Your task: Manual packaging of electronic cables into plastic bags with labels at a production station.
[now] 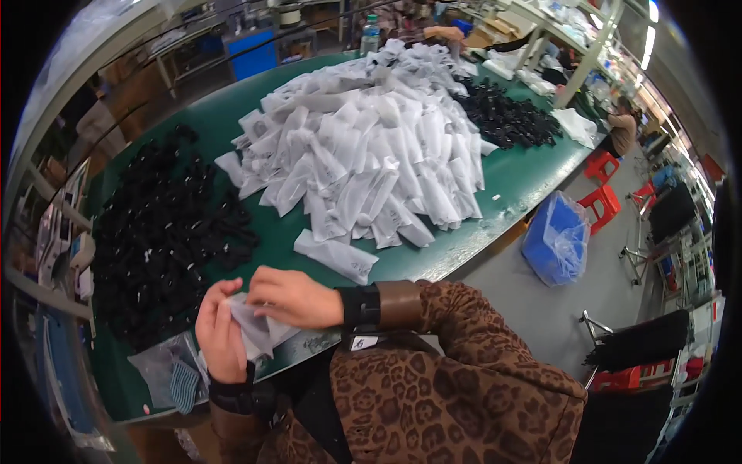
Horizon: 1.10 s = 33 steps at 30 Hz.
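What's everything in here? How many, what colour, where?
White packets: uncountably many, white, heaped table centre
Black piles: two, black, table's left and far right
Table: one, green, beneath them
Bottle: one, clear, green cap, far edge
Plastic bag: one, clear, near left corner
Striped cloth: one, teal, at the bag
Bin: one, blue, floor at right
Stools: at least two, red, beyond the bin
Coworker: one, brown top, upper right
Held packet: one, white, between both hands
Left hand: one, bare, lower left
Right hand: one, bare, beside it
Right sleeve: one, spotted brown, lower centre

Head-worn fisheye view — downward, close above the green table [525, 166]
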Each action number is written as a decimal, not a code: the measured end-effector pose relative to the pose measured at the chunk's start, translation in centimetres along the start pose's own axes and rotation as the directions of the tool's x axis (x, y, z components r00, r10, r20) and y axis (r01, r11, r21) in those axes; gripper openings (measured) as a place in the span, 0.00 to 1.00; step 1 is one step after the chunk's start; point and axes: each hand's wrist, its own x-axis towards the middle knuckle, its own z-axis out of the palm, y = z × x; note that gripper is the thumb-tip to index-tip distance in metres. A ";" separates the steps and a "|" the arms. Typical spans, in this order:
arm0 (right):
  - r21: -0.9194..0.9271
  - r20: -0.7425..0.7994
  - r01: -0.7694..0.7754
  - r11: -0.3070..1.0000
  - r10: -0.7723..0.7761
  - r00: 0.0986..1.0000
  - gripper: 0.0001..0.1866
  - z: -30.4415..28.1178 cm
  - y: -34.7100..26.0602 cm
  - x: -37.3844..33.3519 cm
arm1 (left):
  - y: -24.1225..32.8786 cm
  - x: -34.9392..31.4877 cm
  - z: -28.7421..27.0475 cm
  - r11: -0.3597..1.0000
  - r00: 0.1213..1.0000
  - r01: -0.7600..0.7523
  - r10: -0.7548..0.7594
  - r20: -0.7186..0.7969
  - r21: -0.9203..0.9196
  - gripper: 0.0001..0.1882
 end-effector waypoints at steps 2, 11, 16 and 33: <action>0.053 0.035 -0.045 0.998 0.043 0.998 0.12 0.7 1.0 0.2 | -0.6 0.6 -0.3 0.998 0.997 -0.069 0.068 0.048 0.012 0.11; -0.745 -0.354 -0.127 0.655 -0.226 0.907 0.11 -7.1 6.1 6.5 | -5.4 -3.0 -3.9 0.406 0.940 -0.337 0.195 0.279 0.850 0.12; -0.489 0.117 -0.059 0.870 0.132 0.984 0.12 0.5 10.6 6.0 | -6.6 -3.7 -3.3 0.191 0.910 -0.414 0.096 0.403 0.890 0.13; -0.115 0.248 -0.547 0.829 0.557 0.793 0.08 0.5 4.4 -0.3 | -7.5 -3.6 -5.1 0.319 0.954 -0.267 0.218 0.204 0.909 0.06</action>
